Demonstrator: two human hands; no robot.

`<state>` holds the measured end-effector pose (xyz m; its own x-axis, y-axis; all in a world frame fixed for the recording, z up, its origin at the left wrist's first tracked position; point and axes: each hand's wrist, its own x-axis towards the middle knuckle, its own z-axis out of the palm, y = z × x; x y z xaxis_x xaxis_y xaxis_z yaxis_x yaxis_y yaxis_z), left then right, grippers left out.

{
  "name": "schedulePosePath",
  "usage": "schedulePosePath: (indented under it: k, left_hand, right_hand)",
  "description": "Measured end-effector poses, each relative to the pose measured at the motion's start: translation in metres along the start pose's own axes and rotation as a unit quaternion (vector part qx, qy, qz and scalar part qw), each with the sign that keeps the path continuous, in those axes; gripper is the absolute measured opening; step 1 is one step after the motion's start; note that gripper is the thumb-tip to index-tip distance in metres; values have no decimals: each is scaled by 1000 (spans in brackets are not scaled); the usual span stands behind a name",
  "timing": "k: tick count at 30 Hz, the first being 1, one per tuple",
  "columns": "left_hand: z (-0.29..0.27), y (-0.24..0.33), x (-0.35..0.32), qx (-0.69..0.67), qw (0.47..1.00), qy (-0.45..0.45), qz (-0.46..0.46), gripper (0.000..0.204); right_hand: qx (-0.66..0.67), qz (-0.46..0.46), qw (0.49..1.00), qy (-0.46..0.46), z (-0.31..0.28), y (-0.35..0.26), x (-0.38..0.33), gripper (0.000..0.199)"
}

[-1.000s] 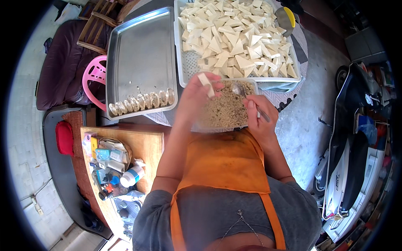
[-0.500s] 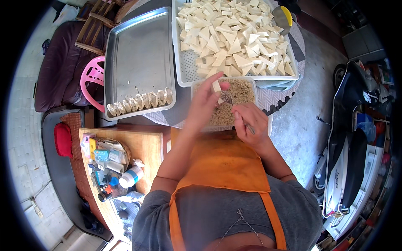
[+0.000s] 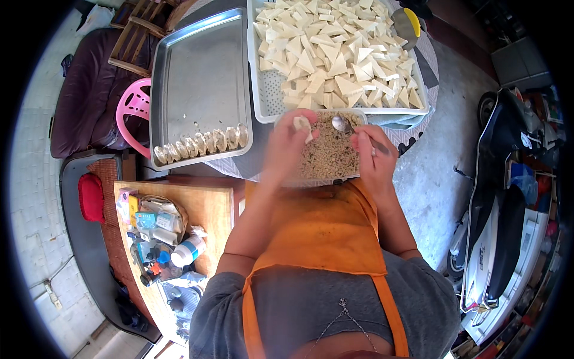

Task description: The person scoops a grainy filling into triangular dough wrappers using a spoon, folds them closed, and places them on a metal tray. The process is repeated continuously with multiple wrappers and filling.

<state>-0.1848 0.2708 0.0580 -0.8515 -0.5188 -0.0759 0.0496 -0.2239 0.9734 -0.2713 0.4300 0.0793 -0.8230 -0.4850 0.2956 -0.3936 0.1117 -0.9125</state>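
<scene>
My left hand [image 3: 286, 142] is slightly blurred and closed around a pale tofu piece [image 3: 303, 126], over the left side of a clear plastic tub. In my right hand [image 3: 376, 154] is a metal spoon [image 3: 339, 123], its bowl above the tub's far right part. Crumbly brown filling [image 3: 329, 152] covers the inside of the tub. Beyond it, a white perforated basket [image 3: 270, 99] holds a heap of pale, mostly triangular tofu pieces [image 3: 329, 54]. To the left lies a metal tray [image 3: 200, 78], with a row of filled tofu pieces [image 3: 206, 142] along its near edge.
A grey and yellow tool [image 3: 408, 27] rests at the basket's far right corner. A pink plastic chair [image 3: 134, 107] touches the tray's left side. Bottles and boxes crowd a wooden cabinet [image 3: 212, 206] at near left. A scooter [image 3: 490, 227] stands on the right.
My right hand has moved right, drawing the spoon away from the tofu piece to the tub's far right. My left hand has turned and shifted slightly toward me, still holding the tofu.
</scene>
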Motion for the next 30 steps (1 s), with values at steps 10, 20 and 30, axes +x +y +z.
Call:
schedulePosePath:
  k: [10, 20, 30]
  left_hand:
    - [-4, 16, -2, -30, 998, 10, -54, 30]
    - [14, 2, -1, 87, 987, -102, -88, 35]
    - [28, -6, -5, 398, 905, 1, 154, 16]
  right_hand:
    - [220, 206, 951, -72, -8, 32, 8, 17]
    - [199, 172, 964, -29, -5, 7, -1, 12]
    - [-104, -106, 988, -40, 10, -44, 11, 7]
